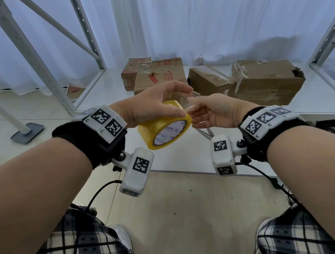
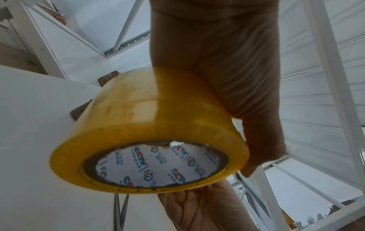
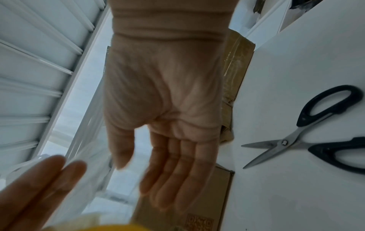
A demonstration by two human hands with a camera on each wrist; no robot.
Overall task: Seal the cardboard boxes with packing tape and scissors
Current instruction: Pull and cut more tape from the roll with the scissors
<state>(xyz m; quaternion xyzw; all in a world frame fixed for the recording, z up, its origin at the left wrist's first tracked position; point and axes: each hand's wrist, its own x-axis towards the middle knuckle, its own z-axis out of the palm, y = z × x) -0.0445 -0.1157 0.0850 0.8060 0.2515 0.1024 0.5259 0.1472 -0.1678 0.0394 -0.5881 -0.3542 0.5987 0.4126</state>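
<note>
Left hand point(image 1: 150, 104) grips the yellow roll of packing tape point(image 1: 165, 127) from above, thumb along the near rim, fingers curled over the far side; roll is held in the air between the two wrists, tilted so its printed white cardboard core point(image 2: 158, 165) faces down toward the person. Left fingertips point(image 1: 183, 89) also seem to pinch a clear loose tape end point(image 1: 182, 99) just above the roll, tho it's blurred.

Right hand point(image 1: 211, 110) is right beside the roll, palm up, fingers mostly straight & relaxed, tips reaching at that loose end. Can't tell if it actually has hold of the tape; wrist view shows the right palm point(image 3: 168, 101) flat & open w/ nothing in it.

Out from there: pair of steel scissors w/ black handles point(image 3: 308, 129) lies on the white desk point(image 3: 286, 195), blades parted, to the right of the right hand, untouched.

Further back on the white desk, four brown cardboard boxes in a loose row: a small one w/ red print point(image 1: 132, 73) at the rear, a bigger one w/ a red tape scrap point(image 1: 160, 74) in front of it, a taped one point(image 1: 207, 78) next, & a large dented one point(image 1: 268, 81) at far right.

White metal shelving frame point(image 1: 35, 57) on the left, white curtain point(image 1: 194, 23) behind. Checked trousers point(image 1: 82, 251) at the bottom.
</note>
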